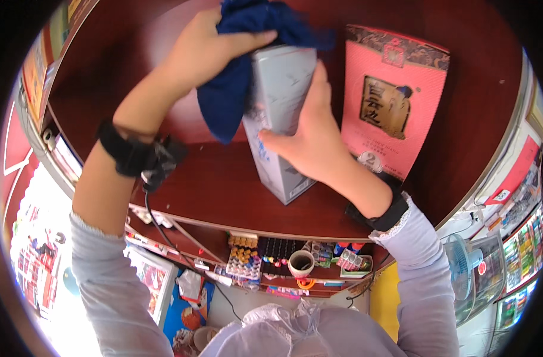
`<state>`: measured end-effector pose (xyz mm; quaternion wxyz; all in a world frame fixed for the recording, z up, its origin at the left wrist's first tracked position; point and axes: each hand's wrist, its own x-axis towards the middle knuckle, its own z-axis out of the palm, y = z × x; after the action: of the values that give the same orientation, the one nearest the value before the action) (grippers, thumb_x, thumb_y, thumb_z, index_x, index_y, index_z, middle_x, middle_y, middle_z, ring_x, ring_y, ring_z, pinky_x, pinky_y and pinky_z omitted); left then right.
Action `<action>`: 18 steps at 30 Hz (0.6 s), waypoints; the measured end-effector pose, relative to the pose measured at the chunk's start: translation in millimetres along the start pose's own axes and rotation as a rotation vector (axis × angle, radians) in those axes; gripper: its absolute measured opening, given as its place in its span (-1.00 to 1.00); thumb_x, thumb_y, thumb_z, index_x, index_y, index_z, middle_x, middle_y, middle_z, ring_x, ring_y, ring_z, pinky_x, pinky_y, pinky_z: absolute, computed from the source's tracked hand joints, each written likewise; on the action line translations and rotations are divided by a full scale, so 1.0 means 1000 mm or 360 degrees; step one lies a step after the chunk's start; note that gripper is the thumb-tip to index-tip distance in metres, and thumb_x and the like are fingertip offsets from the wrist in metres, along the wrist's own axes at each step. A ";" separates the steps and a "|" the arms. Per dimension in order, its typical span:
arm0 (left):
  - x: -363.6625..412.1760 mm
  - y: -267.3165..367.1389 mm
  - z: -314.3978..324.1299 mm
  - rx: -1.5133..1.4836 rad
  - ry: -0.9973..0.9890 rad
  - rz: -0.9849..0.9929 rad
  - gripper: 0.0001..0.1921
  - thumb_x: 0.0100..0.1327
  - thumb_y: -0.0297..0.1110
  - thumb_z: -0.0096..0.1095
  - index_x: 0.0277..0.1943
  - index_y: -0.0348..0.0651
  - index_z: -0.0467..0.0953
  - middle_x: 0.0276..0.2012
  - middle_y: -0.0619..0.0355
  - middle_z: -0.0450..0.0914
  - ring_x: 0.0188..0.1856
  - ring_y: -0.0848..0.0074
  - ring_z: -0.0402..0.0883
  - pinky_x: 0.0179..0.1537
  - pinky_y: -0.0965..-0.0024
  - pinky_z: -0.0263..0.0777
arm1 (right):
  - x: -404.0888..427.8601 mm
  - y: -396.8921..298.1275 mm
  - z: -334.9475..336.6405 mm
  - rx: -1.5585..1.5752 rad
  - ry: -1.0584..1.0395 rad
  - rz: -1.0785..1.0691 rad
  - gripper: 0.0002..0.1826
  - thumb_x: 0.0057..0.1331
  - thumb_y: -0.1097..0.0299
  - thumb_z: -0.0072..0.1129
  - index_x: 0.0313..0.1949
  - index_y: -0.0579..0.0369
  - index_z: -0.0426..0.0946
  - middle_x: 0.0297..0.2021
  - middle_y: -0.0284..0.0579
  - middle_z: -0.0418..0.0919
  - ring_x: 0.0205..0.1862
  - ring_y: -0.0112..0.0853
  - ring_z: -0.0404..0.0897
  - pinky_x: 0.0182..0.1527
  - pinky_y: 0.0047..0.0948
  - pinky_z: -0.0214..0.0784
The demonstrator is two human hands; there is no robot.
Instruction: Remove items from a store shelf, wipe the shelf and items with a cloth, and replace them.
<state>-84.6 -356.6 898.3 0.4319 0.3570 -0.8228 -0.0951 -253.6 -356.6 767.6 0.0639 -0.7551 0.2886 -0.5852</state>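
A tall silver-grey carton (pixel 284 85) stands on a dark red wooden shelf (pixel 209 178), slightly turned so two sides show. My right hand (pixel 314 129) grips its side, the thumb lying across the edge towards me. My left hand (pixel 209 51) holds a dark blue cloth (pixel 227 98) at the carton's upper left, with part of the cloth draped over the top end and part hanging down the left side. To the right of the carton is a pink box (pixel 394 98) with a patterned top band and a gold panel bearing writing. Neither hand's grasp is on the pink box.
Below the shelf's front edge, a lower ledge holds a paper cup (pixel 301 263) and several small packaged goods (pixel 244 263). A blue fan (pixel 461 265) stands at the lower right, near stocked shelves (pixel 521 250). A black cable (pixel 160 232) hangs from my left wrist strap (pixel 128 151).
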 end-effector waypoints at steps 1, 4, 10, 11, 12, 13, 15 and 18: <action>-0.001 -0.002 0.001 -0.0224 0.0041 -0.0114 -0.64 0.17 -0.24 0.38 -0.05 -0.27 0.57 -0.28 0.24 0.64 -0.27 0.64 0.57 -0.18 0.52 0.47 | -0.003 0.003 -0.002 -0.0053 0.0017 0.0005 0.25 -0.08 0.33 0.45 0.34 0.51 -0.38 0.27 0.39 -0.03 0.36 0.07 0.02 0.39 -0.20 -0.12; -0.013 -0.044 -0.022 0.0176 0.0348 -0.0253 -0.62 0.18 -0.23 0.37 -0.04 -0.31 0.55 -0.27 0.17 0.65 -0.22 0.60 0.60 -0.12 0.50 0.47 | -0.004 0.007 -0.004 -0.0068 0.0026 -0.0039 0.22 -0.07 0.33 0.45 0.34 0.49 -0.33 0.27 0.34 0.03 0.35 0.01 0.05 0.38 -0.22 -0.10; -0.146 -0.100 0.043 0.0839 -0.0295 -0.0170 -0.40 0.23 -0.13 0.27 0.21 -0.35 0.33 0.12 -0.18 0.46 0.21 0.21 0.42 0.22 0.19 0.27 | -0.004 0.016 0.004 -0.0236 0.0116 -0.0207 0.23 -0.10 0.28 0.43 0.30 0.60 -0.32 0.11 0.49 0.14 0.17 0.20 0.24 0.25 -0.11 0.14; -0.171 -0.105 0.060 0.0935 -0.0435 -0.0094 -0.36 0.24 -0.10 0.24 0.26 -0.33 0.28 0.22 -0.23 0.36 0.31 0.14 0.31 0.30 0.13 0.17 | -0.003 0.015 0.006 -0.0193 0.0100 -0.0208 0.23 -0.10 0.28 0.44 0.30 0.61 -0.30 0.14 0.50 0.13 0.19 0.20 0.23 0.27 -0.13 0.11; -0.178 -0.092 0.075 0.1054 -0.0534 0.0053 -0.38 0.28 -0.10 0.18 0.29 -0.30 0.26 0.27 -0.22 0.28 0.35 0.11 0.22 0.33 0.11 0.10 | -0.003 0.017 0.003 -0.0139 0.0094 -0.0220 0.22 -0.09 0.27 0.44 0.30 0.62 -0.29 0.16 0.50 0.11 0.22 0.19 0.21 0.29 -0.14 0.09; -0.183 -0.083 0.083 0.1173 -0.0634 0.0194 -0.40 0.33 -0.11 0.11 0.31 -0.28 0.23 0.32 -0.21 0.21 0.40 0.08 0.13 0.36 0.08 0.03 | -0.002 0.020 0.001 -0.0078 0.0083 -0.0235 0.21 -0.08 0.27 0.45 0.30 0.62 -0.28 0.18 0.50 0.09 0.24 0.17 0.19 0.31 -0.15 0.06; -0.177 -0.094 0.080 0.0993 -0.0660 0.0086 -0.47 0.36 -0.18 0.06 0.30 -0.27 0.26 0.31 -0.19 0.24 0.39 0.08 0.16 0.36 0.09 0.05 | -0.003 0.020 -0.003 0.0016 0.0032 -0.0198 0.19 -0.05 0.27 0.44 0.31 0.59 -0.27 0.23 0.44 0.06 0.31 0.09 0.13 0.35 -0.19 -0.01; -0.183 -0.115 0.065 0.0845 -0.0678 0.0024 -0.57 0.39 -0.30 -0.02 0.26 -0.27 0.31 0.29 -0.14 0.29 0.37 0.10 0.19 0.36 0.12 0.08 | -0.006 0.015 -0.005 0.0034 -0.0023 -0.0095 0.14 -0.02 0.31 0.43 0.34 0.46 -0.24 0.24 0.33 0.10 0.31 -0.03 0.16 0.34 -0.21 0.00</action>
<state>-9.3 -327.2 687.4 0.1429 0.4230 -0.8932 0.0533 -264.0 -365.2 757.6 0.0564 -0.7669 0.2591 -0.5845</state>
